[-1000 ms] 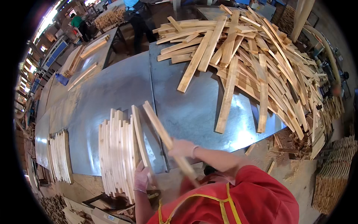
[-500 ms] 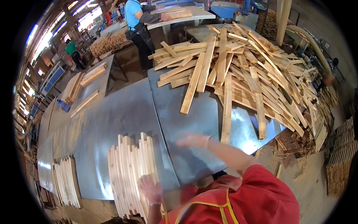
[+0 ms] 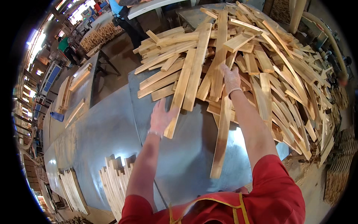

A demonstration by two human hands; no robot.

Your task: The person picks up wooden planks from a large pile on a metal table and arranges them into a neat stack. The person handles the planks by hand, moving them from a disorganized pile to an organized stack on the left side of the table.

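A heap of pale wooden slats lies on the grey metal tabletop. My left hand, in a light glove, has its fingers spread beside the lower end of a slat that juts from the heap. Farther right, my gloved right hand reaches over the heap with fingers stretched apart. Beneath it runs a long slat pointing toward me; whether the palm touches it I cannot tell. Another slat lies just beyond those fingertips.
Upright slats stand in a row at the table's near edge, left of my left forearm. A second bundle is farther left. Another person stands beyond the heap. A blue bottle lies on the far left table.
My left hand has left the slat row and moved up and right to the heap. My right hand has swung forward onto the heap. The view has shifted toward the heap.
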